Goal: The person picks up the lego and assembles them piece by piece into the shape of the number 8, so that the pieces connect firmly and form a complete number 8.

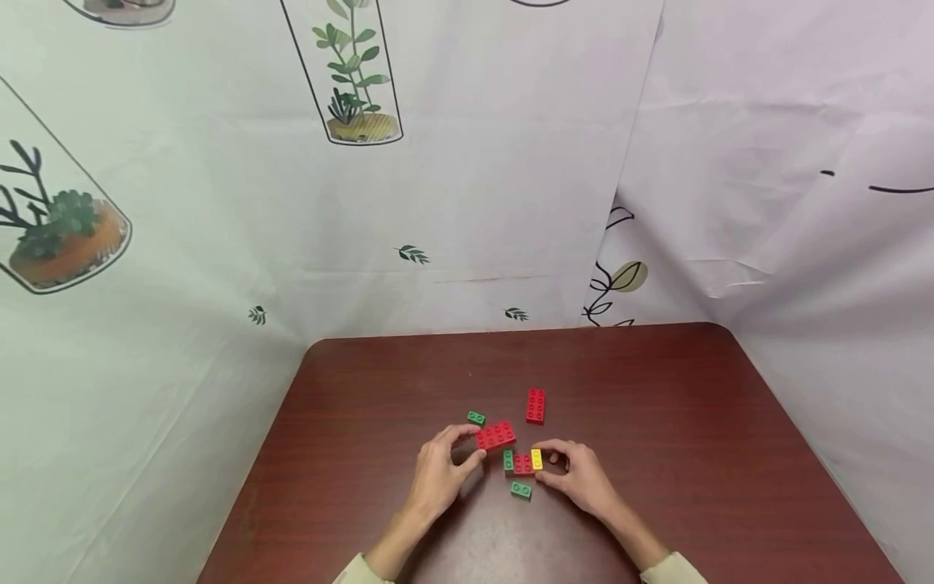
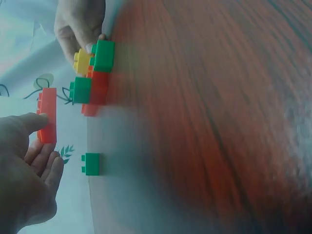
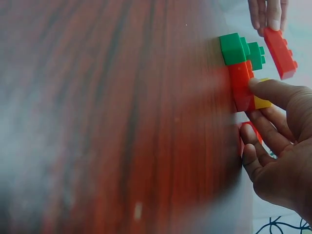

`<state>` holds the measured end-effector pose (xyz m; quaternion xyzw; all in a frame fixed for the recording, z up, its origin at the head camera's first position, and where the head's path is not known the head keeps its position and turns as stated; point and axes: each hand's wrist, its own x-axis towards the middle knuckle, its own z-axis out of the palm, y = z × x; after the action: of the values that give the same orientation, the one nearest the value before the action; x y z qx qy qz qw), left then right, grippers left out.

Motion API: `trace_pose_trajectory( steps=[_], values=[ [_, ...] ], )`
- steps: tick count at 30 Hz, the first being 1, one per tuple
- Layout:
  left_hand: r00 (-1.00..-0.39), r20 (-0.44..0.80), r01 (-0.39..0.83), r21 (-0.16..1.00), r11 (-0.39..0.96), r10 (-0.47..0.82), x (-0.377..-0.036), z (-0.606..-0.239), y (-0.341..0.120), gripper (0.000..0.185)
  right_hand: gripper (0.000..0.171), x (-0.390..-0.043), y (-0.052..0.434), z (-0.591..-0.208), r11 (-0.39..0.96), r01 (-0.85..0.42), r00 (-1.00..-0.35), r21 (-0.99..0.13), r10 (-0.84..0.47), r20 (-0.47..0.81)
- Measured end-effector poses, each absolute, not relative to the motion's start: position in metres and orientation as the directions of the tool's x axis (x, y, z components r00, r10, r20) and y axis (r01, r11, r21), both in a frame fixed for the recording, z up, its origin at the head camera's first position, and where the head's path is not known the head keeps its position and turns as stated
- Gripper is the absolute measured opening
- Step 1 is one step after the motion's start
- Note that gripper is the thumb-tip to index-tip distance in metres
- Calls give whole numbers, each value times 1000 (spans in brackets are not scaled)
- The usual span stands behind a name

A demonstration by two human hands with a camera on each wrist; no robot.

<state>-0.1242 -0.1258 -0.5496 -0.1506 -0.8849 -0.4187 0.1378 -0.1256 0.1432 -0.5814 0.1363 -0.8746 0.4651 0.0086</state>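
While both hands work at a cluster of toy bricks, a long red brick (image 1: 496, 435) is lifted clear of the table (image 1: 365, 422).

Left hand (image 1: 440, 470) pinches that red brick between thumb and fingertips — right hand (image 1: 579, 474) grips the yellow brick (image 1: 536, 459) at the end of a green-red-yellow row (image 1: 521, 462). Loose green bricks (image 1: 476, 418) lie near; another red brick (image 1: 536, 405) sits farther back.

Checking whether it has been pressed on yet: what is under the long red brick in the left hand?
Nothing touches the long red brick; it is held tilted above bare table. Its underside is hidden.
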Motion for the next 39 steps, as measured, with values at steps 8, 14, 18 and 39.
trace_pose_trajectory(
  steps=[8,14,18,39],
  values=[
    [-907,363,417,689,594,216,-124,-553,-115,31,34,-126,140,-580,508,-255,-960,-823,-231,155],
    [-904,343,427,689,585,257,-123,-554,-109,31,34,-127,140,-580,522,-245,-963,-817,-230,141],
    [-901,336,434,683,587,276,-122,-555,-107,31,35,-128,141,-580,521,-234,-965,-821,-227,131],
    [-894,333,447,701,555,299,-123,-561,-106,33,35,-127,141,-581,526,-233,-966,-818,-218,135]
  ],
)
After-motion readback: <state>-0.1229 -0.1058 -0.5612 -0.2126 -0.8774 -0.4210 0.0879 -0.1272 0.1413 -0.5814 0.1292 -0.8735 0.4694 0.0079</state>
